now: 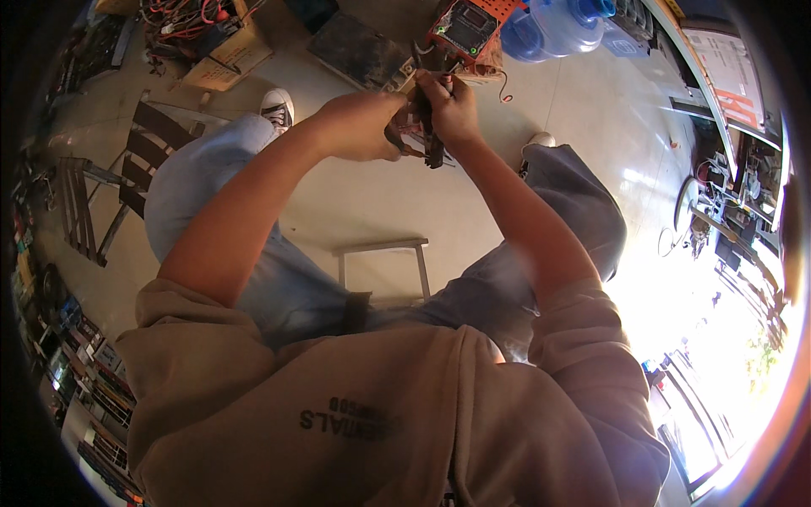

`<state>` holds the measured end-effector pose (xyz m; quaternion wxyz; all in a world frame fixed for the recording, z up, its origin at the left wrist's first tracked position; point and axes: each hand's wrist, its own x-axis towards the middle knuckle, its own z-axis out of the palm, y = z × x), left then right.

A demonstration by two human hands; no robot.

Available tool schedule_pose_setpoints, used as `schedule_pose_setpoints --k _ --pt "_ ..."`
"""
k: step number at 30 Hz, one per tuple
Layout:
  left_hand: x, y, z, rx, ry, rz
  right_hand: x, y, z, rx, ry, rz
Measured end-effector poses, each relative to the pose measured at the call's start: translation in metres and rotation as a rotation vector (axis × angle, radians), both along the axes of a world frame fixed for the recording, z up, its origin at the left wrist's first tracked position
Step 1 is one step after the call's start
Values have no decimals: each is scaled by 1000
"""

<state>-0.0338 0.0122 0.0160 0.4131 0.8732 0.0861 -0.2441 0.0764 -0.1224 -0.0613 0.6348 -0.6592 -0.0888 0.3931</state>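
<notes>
Both hands meet in front of me, above the floor between my feet. My left hand (367,127) is closed around a dark tool with reddish-copper parts, which looks like a clamp or pliers; its exact kind is unclear. My right hand (449,108) is closed too, fingers pinched on a dark, elongated piece (434,152) whose lower end sticks out beneath the palm. Just beyond the hands sits an orange-red device (475,34) with a dark front panel and green lights. Beside it is a dark, battery-like block (359,51).
A cardboard box (228,59) of tangled red and dark wires stands at far left. Blue water jugs (553,32) are at far right. A slatted chair (139,156) stands left of my leg; a low metal frame (382,247) lies between my legs. Shelving lines the right wall.
</notes>
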Motion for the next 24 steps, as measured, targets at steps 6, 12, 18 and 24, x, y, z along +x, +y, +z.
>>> schedule_pose_setpoints --k 6,12,18,24 --pt "3 3 0 -4 16 -21 0 -1 -4 6 -43 32" --pt "4 3 4 15 12 -35 -3 0 0 3 -90 50" --pt "5 4 5 6 27 -23 -6 0 6 29 -75 76" --pt "6 7 5 -97 38 -3 -4 0 -3 55 -92 89"
